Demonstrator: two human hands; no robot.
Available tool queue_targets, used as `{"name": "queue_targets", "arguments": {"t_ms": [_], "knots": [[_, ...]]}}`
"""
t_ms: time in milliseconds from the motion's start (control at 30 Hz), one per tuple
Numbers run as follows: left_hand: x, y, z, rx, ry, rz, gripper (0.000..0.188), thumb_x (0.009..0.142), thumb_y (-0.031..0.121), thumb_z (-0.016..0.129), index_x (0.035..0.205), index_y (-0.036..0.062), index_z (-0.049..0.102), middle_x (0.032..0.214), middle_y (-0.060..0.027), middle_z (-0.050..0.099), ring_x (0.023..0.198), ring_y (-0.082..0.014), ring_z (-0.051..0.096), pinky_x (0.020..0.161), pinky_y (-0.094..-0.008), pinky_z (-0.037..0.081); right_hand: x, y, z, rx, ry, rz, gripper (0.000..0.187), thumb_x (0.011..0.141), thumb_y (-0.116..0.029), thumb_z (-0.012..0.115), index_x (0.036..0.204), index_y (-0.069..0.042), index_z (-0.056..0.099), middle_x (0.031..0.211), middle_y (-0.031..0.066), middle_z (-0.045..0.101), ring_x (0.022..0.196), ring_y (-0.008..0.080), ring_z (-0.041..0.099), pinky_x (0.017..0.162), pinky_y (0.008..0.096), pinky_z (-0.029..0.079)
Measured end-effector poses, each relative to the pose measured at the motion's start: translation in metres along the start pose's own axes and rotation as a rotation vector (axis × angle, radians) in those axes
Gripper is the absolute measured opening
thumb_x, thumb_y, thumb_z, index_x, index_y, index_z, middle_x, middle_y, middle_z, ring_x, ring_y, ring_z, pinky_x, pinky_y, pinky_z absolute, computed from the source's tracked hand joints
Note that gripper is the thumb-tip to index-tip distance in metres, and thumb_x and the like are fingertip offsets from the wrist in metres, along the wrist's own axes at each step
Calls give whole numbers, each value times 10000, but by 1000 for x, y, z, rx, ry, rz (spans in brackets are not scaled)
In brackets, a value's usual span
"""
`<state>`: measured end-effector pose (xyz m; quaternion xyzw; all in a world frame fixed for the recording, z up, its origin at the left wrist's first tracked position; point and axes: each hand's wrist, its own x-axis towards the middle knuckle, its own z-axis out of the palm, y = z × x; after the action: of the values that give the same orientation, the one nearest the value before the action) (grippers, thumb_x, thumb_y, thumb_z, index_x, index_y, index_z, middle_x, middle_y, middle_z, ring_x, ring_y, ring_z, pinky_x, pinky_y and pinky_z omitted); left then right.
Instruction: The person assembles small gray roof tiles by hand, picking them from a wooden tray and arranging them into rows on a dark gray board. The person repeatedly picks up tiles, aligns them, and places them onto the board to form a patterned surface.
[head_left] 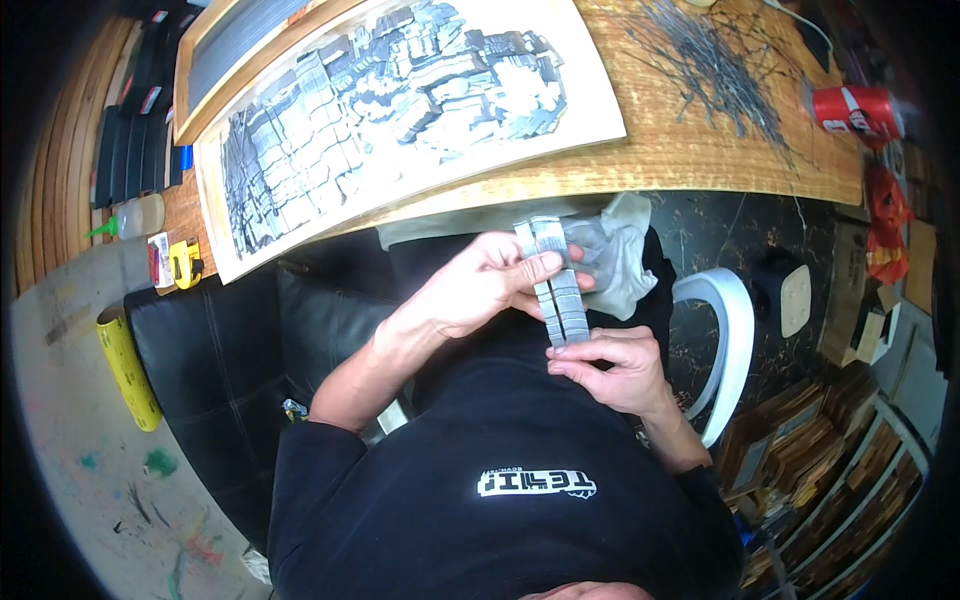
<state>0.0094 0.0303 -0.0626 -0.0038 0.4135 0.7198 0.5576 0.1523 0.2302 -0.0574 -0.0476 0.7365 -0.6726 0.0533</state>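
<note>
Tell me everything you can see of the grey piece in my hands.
The grey piece is long and narrow, with pale and dark lines across it. A dark lengthwise gap makes it look like two strips side by side. It could be wood or card; I can't tell. It slants slightly, held near its far end by the left hand, at its near end by the right hand.
</note>
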Motion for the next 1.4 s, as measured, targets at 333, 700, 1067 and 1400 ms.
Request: {"name": "queue_targets", "arguments": {"t_ms": [333, 700, 1067, 1400], "knots": [[7, 5, 1, -34, 263, 59, 272, 974, 133, 776, 1204, -6, 737, 1079, -155, 791, 950, -235, 786, 779, -347, 667, 16, 4, 12, 27, 35, 32, 199, 836, 1, 863, 1024, 4, 798, 969, 134, 811, 831, 213, 794, 734, 297, 619], [-22, 65, 51, 1203, 359, 1024, 321, 848, -12, 797, 1162, 48, 777, 855, -109, 750, 725, -249, 731, 667, -326, 569, 112, -99, -34, -263, 191, -286, 450, 721, -100, 951, 1141, -29, 804, 929, 34, 616, 835, 131, 594, 727, 262, 494], [-17, 91, 42, 867, 335, 827, 231, 974, 76, 738, 1200, 53, 781, 922, -155, 791, 832, -121, 751, 728, -289, 581, 161, -105, -36, -220, 120, -449, 194, 832, 29, 844, 1011, -46, 835, 860, 13, 647, 781, 86, 610, 653, 247, 489], [-34, 23, 10, 21, 204, -30, 196, 991, 66, 734, 1164, -17, 773, 1028, -174, 799, 898, -256, 797, 735, -328, 669, 105, -18, -9, 407, -100, 305, 228, 983, -97, 766, 1146, 61, 758, 839, -4, 666, 674, 27, 573, 569, 185, 425]]}}
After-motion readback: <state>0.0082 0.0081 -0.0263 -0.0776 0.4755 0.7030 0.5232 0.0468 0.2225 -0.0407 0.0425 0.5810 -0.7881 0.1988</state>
